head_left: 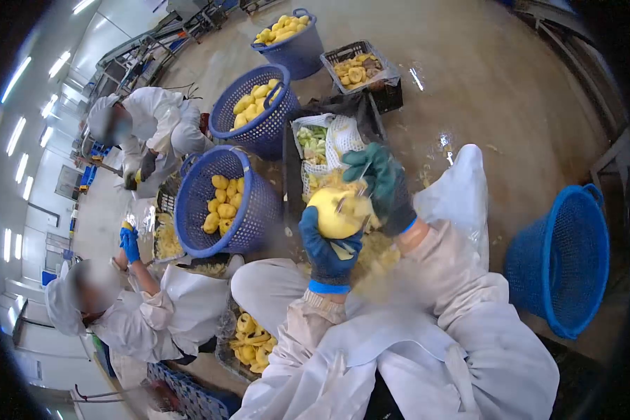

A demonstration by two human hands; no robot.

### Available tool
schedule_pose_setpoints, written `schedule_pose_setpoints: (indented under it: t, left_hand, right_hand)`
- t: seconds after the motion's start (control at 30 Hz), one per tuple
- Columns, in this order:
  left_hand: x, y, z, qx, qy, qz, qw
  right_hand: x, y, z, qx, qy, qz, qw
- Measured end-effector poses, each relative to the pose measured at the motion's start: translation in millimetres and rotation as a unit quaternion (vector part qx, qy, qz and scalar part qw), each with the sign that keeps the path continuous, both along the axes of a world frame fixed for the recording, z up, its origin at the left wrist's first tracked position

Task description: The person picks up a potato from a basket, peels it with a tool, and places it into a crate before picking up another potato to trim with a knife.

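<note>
A large peeled yellow fruit or vegetable (336, 212) rests in my left hand (327, 255), whose blue-gloved fingers wrap round its lower left side. My right hand (379, 183), in a green glove, is at its upper right with the fingers curled. A blurred thin tool seems to lie between the right hand and the yellow piece, but its shape is smeared by motion. Yellow peelings (376, 260) lie below and behind my hands. Beyond them, a black crate (292, 168) holds white foam netting (343, 136) and green-white scraps (313, 142).
Blue baskets (262, 210) (280, 119) (304, 59) with yellow pieces stand ahead and left. A blue basket (556, 262) is at the right. Crates of peelings (357, 70) (252, 343) stand ahead and lower left. Two co-workers in white (136, 322) (164, 119) sit at the left.
</note>
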State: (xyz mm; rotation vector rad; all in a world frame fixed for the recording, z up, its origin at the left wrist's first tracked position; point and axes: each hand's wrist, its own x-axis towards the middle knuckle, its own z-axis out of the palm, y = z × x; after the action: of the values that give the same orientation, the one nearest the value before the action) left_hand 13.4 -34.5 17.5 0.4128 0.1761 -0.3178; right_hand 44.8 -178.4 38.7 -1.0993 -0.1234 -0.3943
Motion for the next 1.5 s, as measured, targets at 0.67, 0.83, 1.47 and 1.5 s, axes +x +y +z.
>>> schedule_pose_setpoints:
  t: [0.67, 0.83, 1.47, 1.5]
  left_hand:
    - [-3.2, -0.5, 16.6, -0.028, 0.015, 0.008, 0.999]
    - [-14.8, 3.1, 19.8, -0.053, 0.002, -0.024, 0.998]
    - [-10.6, 15.3, 4.3, 0.064, -0.042, -0.014, 0.997]
    - [-7.3, 16.5, 0.7, 0.058, -0.028, -0.041, 0.997]
  right_hand:
    - [12.8, -26.0, -12.0, 0.169, 0.010, -0.047, 0.984]
    - [32.1, -45.0, -23.3, 0.224, -0.054, -0.020, 0.973]
    - [14.9, -36.4, -8.5, 0.154, 0.067, -0.073, 0.983]
    - [8.4, -27.7, 5.0, 0.130, 0.059, -0.061, 0.988]
